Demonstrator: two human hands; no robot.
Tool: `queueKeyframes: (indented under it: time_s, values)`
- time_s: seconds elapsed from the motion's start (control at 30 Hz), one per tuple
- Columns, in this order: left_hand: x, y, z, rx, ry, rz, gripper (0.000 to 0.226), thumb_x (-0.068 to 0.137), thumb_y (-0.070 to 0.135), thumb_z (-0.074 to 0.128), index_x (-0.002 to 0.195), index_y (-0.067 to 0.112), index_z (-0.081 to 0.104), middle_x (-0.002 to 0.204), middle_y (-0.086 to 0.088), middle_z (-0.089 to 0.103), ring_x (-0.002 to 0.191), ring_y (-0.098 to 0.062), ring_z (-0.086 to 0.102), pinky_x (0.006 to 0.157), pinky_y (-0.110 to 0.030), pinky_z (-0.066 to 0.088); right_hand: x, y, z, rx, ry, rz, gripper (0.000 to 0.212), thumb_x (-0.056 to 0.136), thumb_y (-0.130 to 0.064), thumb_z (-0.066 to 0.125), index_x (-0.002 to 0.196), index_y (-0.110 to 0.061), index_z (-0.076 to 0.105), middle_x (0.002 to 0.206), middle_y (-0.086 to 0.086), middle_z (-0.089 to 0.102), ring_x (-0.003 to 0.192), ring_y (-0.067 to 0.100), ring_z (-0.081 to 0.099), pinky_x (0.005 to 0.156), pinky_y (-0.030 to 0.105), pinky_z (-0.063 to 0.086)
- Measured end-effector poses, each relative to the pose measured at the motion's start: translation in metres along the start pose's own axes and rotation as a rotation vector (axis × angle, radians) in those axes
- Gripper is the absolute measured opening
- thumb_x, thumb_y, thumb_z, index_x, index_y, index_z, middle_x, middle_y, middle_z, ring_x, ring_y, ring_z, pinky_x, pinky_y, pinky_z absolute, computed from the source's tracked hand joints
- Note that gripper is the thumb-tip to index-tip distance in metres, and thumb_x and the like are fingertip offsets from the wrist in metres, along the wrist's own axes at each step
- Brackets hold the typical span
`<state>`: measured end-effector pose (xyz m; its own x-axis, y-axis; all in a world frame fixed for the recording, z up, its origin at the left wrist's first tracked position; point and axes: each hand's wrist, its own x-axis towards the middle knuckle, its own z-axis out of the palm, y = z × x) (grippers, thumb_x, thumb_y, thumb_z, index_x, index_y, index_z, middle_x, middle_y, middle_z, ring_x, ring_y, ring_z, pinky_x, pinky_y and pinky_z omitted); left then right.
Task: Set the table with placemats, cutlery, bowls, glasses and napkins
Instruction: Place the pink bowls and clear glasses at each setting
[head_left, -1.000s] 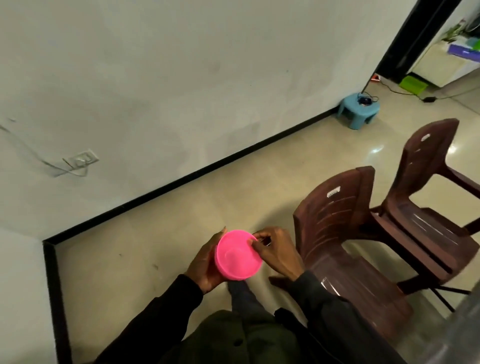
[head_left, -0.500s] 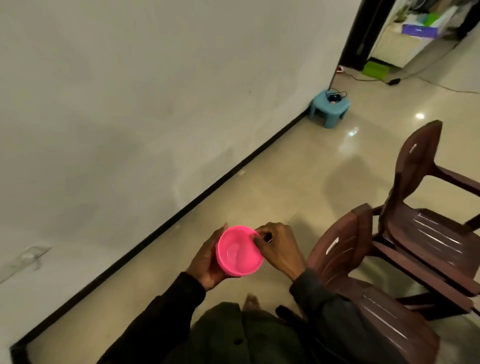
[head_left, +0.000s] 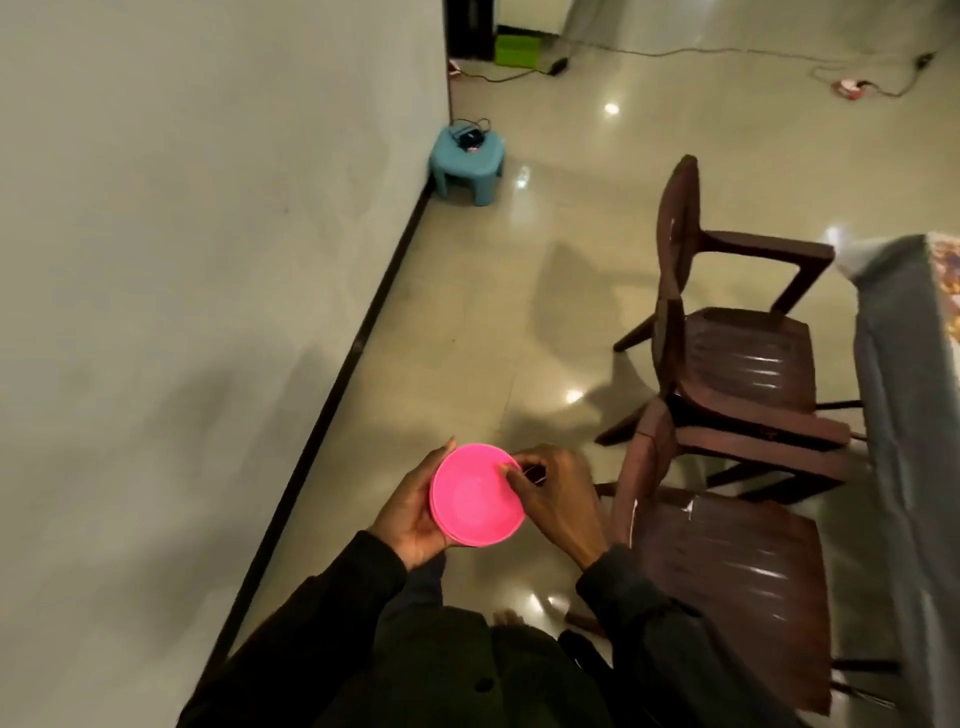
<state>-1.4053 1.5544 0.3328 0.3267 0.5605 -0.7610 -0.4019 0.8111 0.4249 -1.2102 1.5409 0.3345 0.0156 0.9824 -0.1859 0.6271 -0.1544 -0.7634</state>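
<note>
Two dark brown plastic chairs stand on the glossy floor (head_left: 467, 322) between the person and the table. The near chair (head_left: 727, 582) is just right of the hands, and the far chair (head_left: 743, 358) is behind it. Both seats are tucked toward the table (head_left: 904, 415), whose grey cloth edge runs down the right side of the view. A small blue stool (head_left: 469, 161) sits against the foot of the wall (head_left: 208, 260), with a dark gadget and cable on top. Beyond it are a green box (head_left: 517, 49) and loose cables on the floor.

The pink bowl (head_left: 467, 504) is held in the air over the floor, well short of the table, with its open side tilted toward the camera. Its lower rim looks layered, though I cannot tell if several are nested. The left hand (head_left: 410, 512) cups it from the left and beneath, thumb up along the rim. The right hand (head_left: 553, 493) pinches the right rim between thumb and curled fingertips. Both arms are in dark sleeves.
</note>
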Motion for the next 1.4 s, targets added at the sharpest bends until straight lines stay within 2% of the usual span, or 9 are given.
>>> queueKeyframes:
  time_s: [0.1, 0.17, 0.27, 0.33, 0.53, 0.63, 0.87, 1.1, 1.4]
  values:
    - [0.028, 0.055, 0.005, 0.079, -0.036, -0.071, 0.103, 0.040, 0.049, 0.102, 0.131, 0.016, 0.066, 0.127, -0.023, 0.068, 0.115, -0.046, 0.063, 0.079, -0.056, 0.058, 0.034, -0.018, 0.005, 0.033, 0.076, 0.068, 0.042, 0.094, -0.052, 0.062, 0.111, -0.016, 0.075, 0.097, -0.003, 0.074, 0.082, 0.003, 0.068, 0.070, 0.020, 0.059]
    - [0.042, 0.092, 0.008, 0.096, -0.074, -0.106, 0.099, 0.045, 0.050, 0.100, 0.132, 0.017, 0.066, 0.131, -0.024, 0.065, 0.119, -0.047, 0.061, 0.083, -0.058, 0.057, 0.058, -0.034, 0.004, 0.065, 0.125, 0.110, 0.043, 0.094, -0.054, 0.062, 0.112, -0.017, 0.074, 0.098, -0.004, 0.074, 0.084, 0.004, 0.069, 0.071, 0.024, 0.060]
    - [0.062, 0.143, 0.016, 0.130, -0.135, -0.142, 0.069, 0.075, 0.051, 0.084, 0.133, 0.018, 0.065, 0.133, -0.024, 0.063, 0.119, -0.047, 0.060, 0.088, -0.059, 0.056, 0.093, -0.058, 0.000, 0.083, 0.192, 0.131, 0.039, 0.094, -0.051, 0.064, 0.113, -0.019, 0.075, 0.099, -0.004, 0.075, 0.083, 0.003, 0.069, 0.071, 0.025, 0.061]
    - [0.075, 0.171, 0.021, 0.136, -0.169, -0.161, 0.057, 0.084, 0.048, 0.072, 0.133, 0.019, 0.064, 0.132, -0.023, 0.063, 0.118, -0.046, 0.060, 0.088, -0.059, 0.056, 0.119, -0.069, -0.004, 0.075, 0.220, 0.139, 0.037, 0.095, -0.046, 0.065, 0.114, -0.016, 0.075, 0.101, -0.002, 0.075, 0.083, 0.004, 0.068, 0.071, 0.021, 0.059]
    - [0.125, 0.237, 0.047, 0.131, -0.206, -0.174, 0.055, 0.087, 0.045, 0.069, 0.135, 0.019, 0.062, 0.131, -0.023, 0.062, 0.119, -0.047, 0.059, 0.082, -0.059, 0.058, 0.194, -0.079, -0.027, 0.096, 0.242, 0.167, 0.034, 0.096, -0.041, 0.065, 0.117, -0.016, 0.074, 0.105, -0.003, 0.074, 0.086, 0.002, 0.067, 0.065, 0.008, 0.051]
    - [0.159, 0.266, 0.069, 0.157, -0.215, -0.171, 0.051, 0.088, 0.046, 0.068, 0.131, 0.019, 0.064, 0.129, -0.022, 0.062, 0.117, -0.046, 0.059, 0.080, -0.059, 0.058, 0.236, -0.073, -0.042, 0.119, 0.273, 0.165, 0.032, 0.095, -0.040, 0.066, 0.116, -0.017, 0.074, 0.105, -0.005, 0.074, 0.086, 0.000, 0.068, 0.065, 0.008, 0.051]
    - [0.254, 0.341, 0.139, 0.197, -0.230, -0.145, 0.048, 0.092, 0.048, 0.065, 0.131, 0.019, 0.064, 0.132, -0.023, 0.062, 0.118, -0.047, 0.060, 0.086, -0.062, 0.056, 0.363, -0.047, -0.095, 0.172, 0.322, 0.158, 0.025, 0.094, -0.037, 0.069, 0.109, -0.018, 0.077, 0.092, -0.013, 0.072, 0.080, -0.005, 0.067, 0.065, 0.007, 0.050]
    - [0.344, 0.410, 0.228, 0.206, -0.266, -0.144, 0.051, 0.090, 0.049, 0.067, 0.131, 0.019, 0.065, 0.138, -0.024, 0.059, 0.123, -0.049, 0.056, 0.102, -0.069, 0.046, 0.479, -0.025, -0.174, 0.173, 0.341, 0.148, 0.019, 0.095, -0.033, 0.070, 0.107, -0.021, 0.078, 0.092, -0.016, 0.071, 0.081, -0.004, 0.066, 0.065, 0.009, 0.051]
    - [0.460, 0.463, 0.328, 0.259, -0.286, -0.233, 0.058, 0.088, 0.048, 0.073, 0.137, 0.018, 0.064, 0.143, -0.025, 0.058, 0.133, -0.051, 0.051, 0.106, -0.073, 0.039, 0.579, 0.017, -0.257, 0.181, 0.417, 0.230, 0.023, 0.095, -0.033, 0.068, 0.108, -0.017, 0.078, 0.098, -0.007, 0.076, 0.085, 0.002, 0.068, 0.067, 0.010, 0.050]
